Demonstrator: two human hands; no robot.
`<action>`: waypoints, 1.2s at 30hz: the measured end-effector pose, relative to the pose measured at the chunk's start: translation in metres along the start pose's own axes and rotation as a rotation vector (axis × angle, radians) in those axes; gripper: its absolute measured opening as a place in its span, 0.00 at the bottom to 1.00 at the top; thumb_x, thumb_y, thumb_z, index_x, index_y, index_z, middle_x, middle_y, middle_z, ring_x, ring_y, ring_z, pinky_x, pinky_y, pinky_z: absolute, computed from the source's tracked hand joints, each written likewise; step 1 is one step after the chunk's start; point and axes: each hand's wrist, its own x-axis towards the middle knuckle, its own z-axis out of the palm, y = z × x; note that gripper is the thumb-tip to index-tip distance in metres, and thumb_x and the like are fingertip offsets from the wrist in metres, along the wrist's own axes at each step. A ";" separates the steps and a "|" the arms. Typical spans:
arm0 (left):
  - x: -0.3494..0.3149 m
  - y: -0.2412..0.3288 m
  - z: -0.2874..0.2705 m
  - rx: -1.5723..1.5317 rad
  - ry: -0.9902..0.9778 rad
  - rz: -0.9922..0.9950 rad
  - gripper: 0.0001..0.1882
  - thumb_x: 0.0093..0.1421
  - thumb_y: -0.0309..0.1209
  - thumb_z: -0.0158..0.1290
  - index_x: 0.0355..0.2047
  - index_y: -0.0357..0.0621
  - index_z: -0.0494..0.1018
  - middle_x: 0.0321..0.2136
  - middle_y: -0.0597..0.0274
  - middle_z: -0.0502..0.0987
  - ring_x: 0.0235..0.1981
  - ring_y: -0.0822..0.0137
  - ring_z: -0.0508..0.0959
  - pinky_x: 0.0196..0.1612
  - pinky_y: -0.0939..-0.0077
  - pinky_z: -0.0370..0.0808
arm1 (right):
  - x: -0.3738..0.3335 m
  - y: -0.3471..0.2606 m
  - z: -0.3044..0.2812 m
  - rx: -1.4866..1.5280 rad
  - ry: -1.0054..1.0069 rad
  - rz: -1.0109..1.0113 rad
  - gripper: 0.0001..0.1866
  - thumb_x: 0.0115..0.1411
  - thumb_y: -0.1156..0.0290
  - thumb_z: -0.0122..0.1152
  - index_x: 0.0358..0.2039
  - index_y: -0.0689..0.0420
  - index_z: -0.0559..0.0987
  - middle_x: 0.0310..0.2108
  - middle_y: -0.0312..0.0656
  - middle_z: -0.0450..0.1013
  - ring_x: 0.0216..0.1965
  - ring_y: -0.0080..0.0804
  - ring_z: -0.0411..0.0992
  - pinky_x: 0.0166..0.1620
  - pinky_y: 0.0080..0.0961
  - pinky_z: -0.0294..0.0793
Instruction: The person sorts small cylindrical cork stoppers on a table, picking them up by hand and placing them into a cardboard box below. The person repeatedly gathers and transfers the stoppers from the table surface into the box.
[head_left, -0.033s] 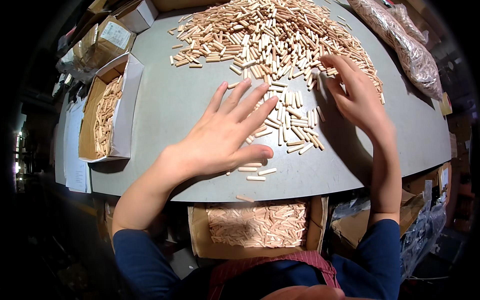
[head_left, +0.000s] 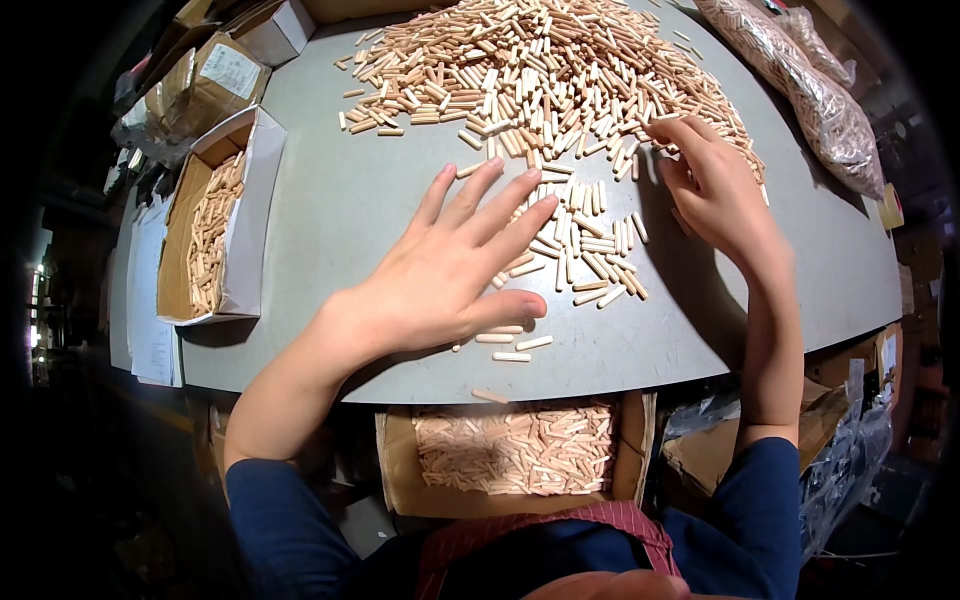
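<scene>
Small pale wooden dowels lie in a big pile (head_left: 540, 70) at the far side of the grey table, with a looser group (head_left: 595, 245) spread in front of it. My left hand (head_left: 455, 255) rests palm down with its fingers spread, covering some dowels of the loose group. A few more dowels (head_left: 512, 356) lie beside its thumb, near the table's front edge. At the right side of the pile is my right hand (head_left: 715, 185), its fingers bent and its thumb apart from the index finger. Its palm side is hidden, and I see nothing held.
An open cardboard box (head_left: 630, 445) of dowels stands below the front edge. On the left, a white box (head_left: 245, 235) holds more dowels, beside paper sheets (head_left: 153, 300). A filled clear plastic bag (head_left: 800, 85) lies at the right, and taped cartons (head_left: 225, 75) stand far left.
My right hand has shifted slightly to the right and nearer to me at the pile's edge. A dowel shows beneath it in the shadow. My left hand stays nearly still.
</scene>
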 end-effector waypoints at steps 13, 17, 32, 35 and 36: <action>0.001 0.003 -0.006 -0.103 -0.013 0.139 0.47 0.68 0.65 0.44 0.77 0.47 0.53 0.76 0.52 0.54 0.77 0.41 0.50 0.76 0.38 0.40 | -0.003 -0.014 -0.012 0.100 -0.322 -0.046 0.09 0.62 0.79 0.54 0.42 0.63 0.78 0.31 0.50 0.76 0.33 0.45 0.78 0.38 0.38 0.76; 0.003 -0.002 -0.006 -0.253 -0.005 0.195 0.43 0.68 0.59 0.50 0.75 0.45 0.58 0.74 0.52 0.60 0.76 0.42 0.52 0.77 0.40 0.42 | -0.002 -0.022 -0.011 0.292 -0.421 -0.027 0.07 0.63 0.79 0.58 0.42 0.63 0.79 0.31 0.45 0.77 0.34 0.38 0.78 0.35 0.34 0.75; 0.005 -0.047 0.002 -0.191 0.383 -0.070 0.24 0.68 0.22 0.51 0.65 0.40 0.71 0.65 0.51 0.74 0.72 0.47 0.65 0.72 0.57 0.62 | 0.004 -0.018 0.007 0.342 -0.113 -0.300 0.12 0.60 0.82 0.62 0.43 0.59 0.87 0.41 0.42 0.79 0.42 0.38 0.79 0.46 0.31 0.77; 0.005 -0.048 0.001 -0.183 0.383 -0.047 0.25 0.66 0.18 0.52 0.64 0.40 0.72 0.64 0.51 0.74 0.70 0.47 0.67 0.71 0.58 0.64 | 0.001 -0.025 0.008 0.352 -0.212 -0.281 0.12 0.60 0.83 0.62 0.42 0.59 0.87 0.41 0.42 0.79 0.41 0.35 0.78 0.43 0.29 0.77; 0.005 -0.049 0.000 -0.181 0.382 -0.030 0.25 0.65 0.18 0.52 0.63 0.41 0.73 0.63 0.51 0.75 0.70 0.48 0.68 0.71 0.58 0.65 | 0.001 -0.026 0.009 0.355 -0.232 -0.299 0.12 0.60 0.83 0.62 0.42 0.59 0.87 0.40 0.42 0.78 0.41 0.35 0.78 0.43 0.28 0.77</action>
